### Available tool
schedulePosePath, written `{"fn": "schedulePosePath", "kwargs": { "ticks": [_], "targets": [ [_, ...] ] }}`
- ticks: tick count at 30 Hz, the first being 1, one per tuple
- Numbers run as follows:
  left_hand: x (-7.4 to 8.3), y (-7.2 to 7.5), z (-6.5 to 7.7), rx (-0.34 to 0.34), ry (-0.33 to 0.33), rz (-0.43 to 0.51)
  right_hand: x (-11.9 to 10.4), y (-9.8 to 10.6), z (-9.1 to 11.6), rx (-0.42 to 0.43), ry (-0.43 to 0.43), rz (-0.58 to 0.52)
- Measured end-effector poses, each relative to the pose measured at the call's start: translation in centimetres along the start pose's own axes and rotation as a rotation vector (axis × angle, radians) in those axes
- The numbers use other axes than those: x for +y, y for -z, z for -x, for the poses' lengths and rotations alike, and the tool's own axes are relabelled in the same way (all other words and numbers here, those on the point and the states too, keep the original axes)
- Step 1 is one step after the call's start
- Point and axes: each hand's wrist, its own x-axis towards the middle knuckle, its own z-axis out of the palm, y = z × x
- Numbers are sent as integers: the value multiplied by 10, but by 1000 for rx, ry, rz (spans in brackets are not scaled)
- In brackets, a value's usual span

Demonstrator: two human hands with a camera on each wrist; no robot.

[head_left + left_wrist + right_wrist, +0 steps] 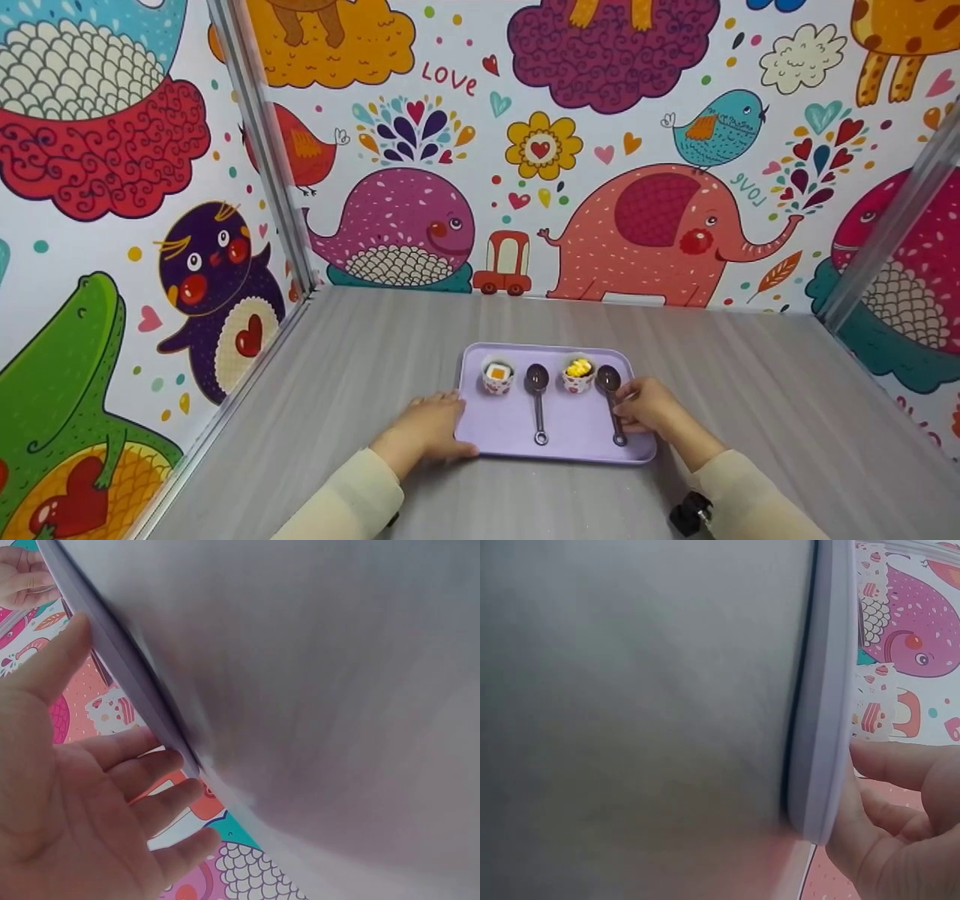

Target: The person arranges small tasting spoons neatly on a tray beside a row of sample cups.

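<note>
A lilac tray (574,427) lies on the table with two spoons and two small printed paper cups on it. My left hand (429,426) rests at the tray's left edge, fingers extended along the rim and thumb at the near corner. In the left wrist view that hand (97,795) is spread against the tray's side. My right hand (649,409) reaches over the right rim and pinches the handle of the right dark spoon (608,377). In the right wrist view the tray wall hides that spoon. The other dark spoon (537,377) lies between the cups.
The left cup (498,382) holds a white piece with an orange top; the right cup (577,380) holds something yellow and white. A grey wood-grain table (360,352) surrounds the tray. Cartoon-printed panels (637,217) with metal corner posts (274,150) stand behind and at the sides.
</note>
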Motion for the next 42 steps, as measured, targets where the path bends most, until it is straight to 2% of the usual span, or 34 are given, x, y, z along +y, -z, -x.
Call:
{"fn": "schedulePosePath", "kwargs": {
  "ticks": [7,23,29,34,42],
  "targets": [
    [-3,-4,-1,30,-29,1,1,5,4,-52,40,1],
    [-4,-3,2,8,-13,51,4,13,21,-81,64,5],
    [-4,-2,3,-1,-15,42,5,18,28,-122,115,2],
    [-6,-3,4,24,-43,14,8,23,32,-159,167,3],
    [-9,-2,9,89,-106,-17,11,30,39,-128,213,62]
  ]
}}
